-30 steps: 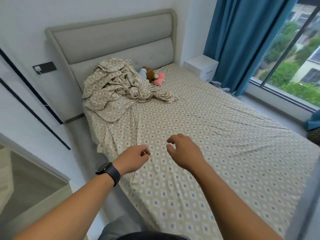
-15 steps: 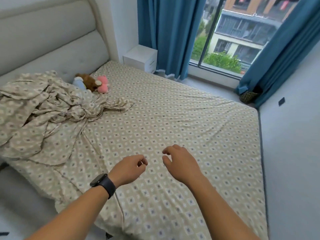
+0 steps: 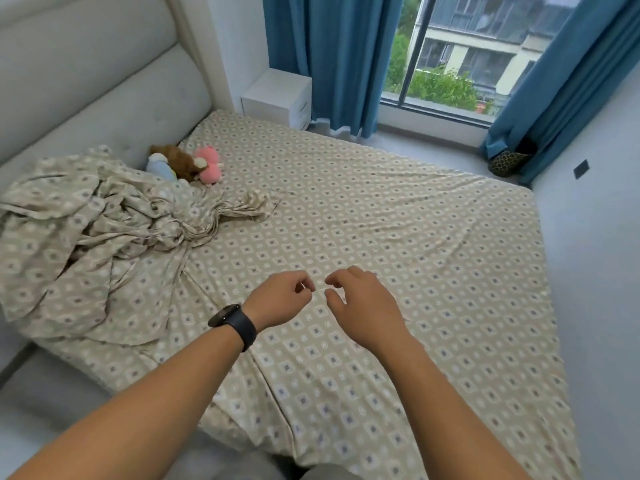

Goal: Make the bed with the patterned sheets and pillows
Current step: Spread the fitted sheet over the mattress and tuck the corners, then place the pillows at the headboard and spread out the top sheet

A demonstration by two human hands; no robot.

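Beyond and to the left of both grips, against the headboard (image 3: 104,81), lies the crumpled patterned sheet (image 3: 104,230), heaped at the head of the bed (image 3: 415,254) with its long axis running roughly across the mattress, while the flat fitted sheet (image 3: 398,209) spreads directly under the hands. The left hand (image 3: 280,299) hovers with fingers loosely curled and holding nothing, and the right hand (image 3: 360,303) hangs just beside it, fingers relaxed and part-bent, also empty. Judging by the layout, the left hand is nearer the heap, so a reach leftward and forward would likely come first; no pillows are visible, only soft toys (image 3: 187,164) past the heap.
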